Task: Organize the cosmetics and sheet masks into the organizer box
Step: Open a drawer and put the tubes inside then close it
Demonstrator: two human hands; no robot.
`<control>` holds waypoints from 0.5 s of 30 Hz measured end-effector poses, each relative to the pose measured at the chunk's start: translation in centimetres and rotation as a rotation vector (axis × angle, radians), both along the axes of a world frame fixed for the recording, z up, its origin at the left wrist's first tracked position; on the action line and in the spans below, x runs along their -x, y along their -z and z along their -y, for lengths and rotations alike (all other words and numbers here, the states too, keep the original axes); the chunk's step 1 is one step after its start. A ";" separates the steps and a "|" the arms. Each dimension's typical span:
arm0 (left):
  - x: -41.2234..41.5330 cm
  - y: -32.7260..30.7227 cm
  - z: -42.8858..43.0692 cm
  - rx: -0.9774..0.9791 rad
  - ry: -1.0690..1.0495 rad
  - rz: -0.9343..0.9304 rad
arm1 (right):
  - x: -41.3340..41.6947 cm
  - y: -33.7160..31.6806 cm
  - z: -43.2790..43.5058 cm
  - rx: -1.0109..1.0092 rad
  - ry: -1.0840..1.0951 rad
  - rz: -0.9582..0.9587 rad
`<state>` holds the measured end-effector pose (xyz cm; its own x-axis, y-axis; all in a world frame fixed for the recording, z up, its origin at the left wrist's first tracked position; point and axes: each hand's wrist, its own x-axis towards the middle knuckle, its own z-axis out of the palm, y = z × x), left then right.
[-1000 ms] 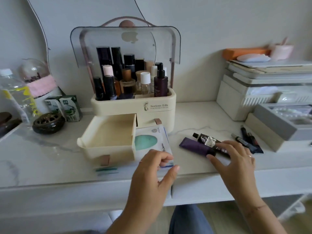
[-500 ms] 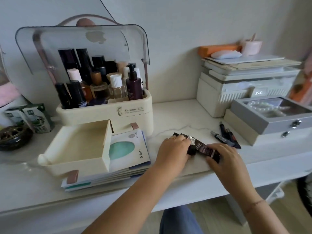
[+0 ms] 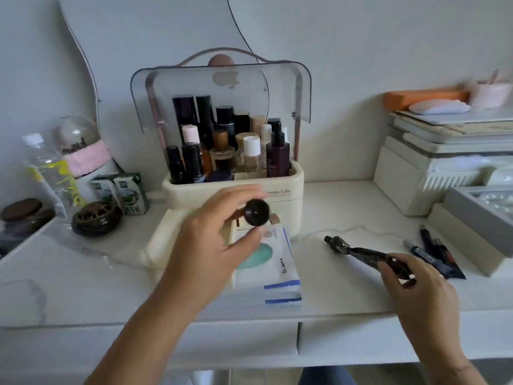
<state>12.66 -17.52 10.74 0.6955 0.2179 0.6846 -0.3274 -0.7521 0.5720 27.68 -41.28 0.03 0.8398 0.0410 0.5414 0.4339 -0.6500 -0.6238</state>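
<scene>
Cream plastic formed the organizer box [image 3: 291,207], which in the head view stood at the back of the white counter [image 3: 83,287], lid raised, its top tray crowded with upright bottles [image 3: 277,159] too overlapped to count. One drawer [image 3: 155,245] was pulled out. The sheet masks [image 3: 280,276], at least three by their edges, lay stacked just beside it. The left hand [image 3: 205,251] pinched one dark round-capped item [image 3: 256,213] over the drawer, cap toward the camera. The right hand [image 3: 419,295] pinched one black tube [image 3: 361,254] by its tail, low over the counter. Roughly three slim pens [image 3: 427,248] lay beyond. The step in hand was judged to be loading small cosmetics. The next move called for lowering the left-hand item into the drawer.
</scene>
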 end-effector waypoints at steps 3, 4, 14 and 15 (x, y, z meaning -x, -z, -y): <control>3.2 0.2 -5.1 0.021 -0.151 -0.072 | 0.3 -0.1 -1.4 -0.022 0.003 0.028; 3.8 0.5 -6.4 0.045 -0.180 -0.129 | 0.3 0.0 -2.0 -0.036 -0.001 0.019; 3.9 2.4 -9.2 0.023 -0.095 -0.471 | 0.8 -1.0 -4.2 -0.149 -0.038 0.099; 3.9 2.5 -9.2 0.027 -0.107 -0.439 | 1.1 -1.8 -4.4 -0.186 -0.079 0.128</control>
<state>8.79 -8.37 8.28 0.8915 0.3179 0.3228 0.0294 -0.7516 0.6590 26.56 -36.91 1.83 0.7617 -0.0066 0.6479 0.5624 -0.4900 -0.6661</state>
